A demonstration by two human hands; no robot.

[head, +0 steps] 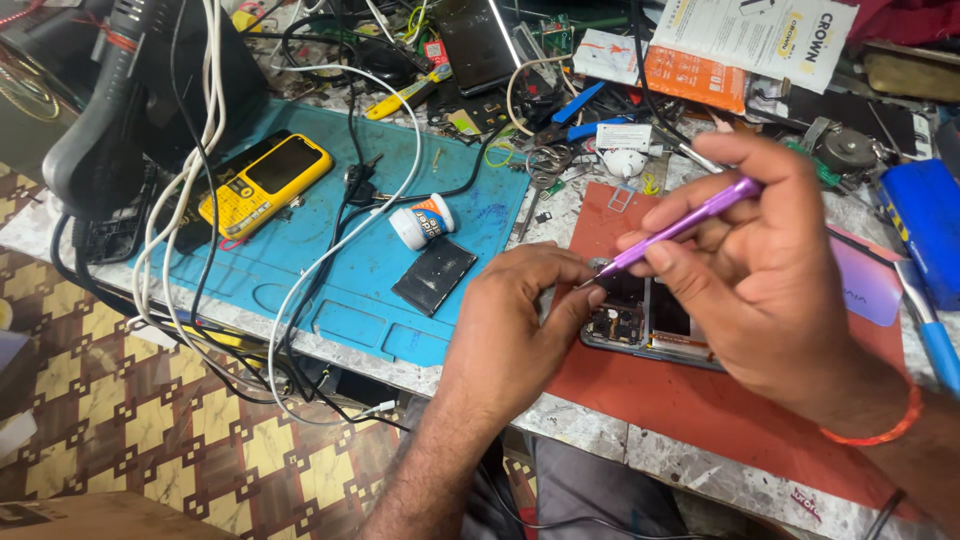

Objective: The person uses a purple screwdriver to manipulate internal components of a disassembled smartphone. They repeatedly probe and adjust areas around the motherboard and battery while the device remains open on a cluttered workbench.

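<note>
Our right hand (770, 270) gripped a purple screwdriver (690, 220), tip angled down-left onto the opened phone (640, 320); our left hand (520, 320) pinched the phone's near-left corner.

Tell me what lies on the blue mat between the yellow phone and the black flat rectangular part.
In the head view, between the yellow phone and the black flat part lie white and black cables and a small white jar on its side.
</note>
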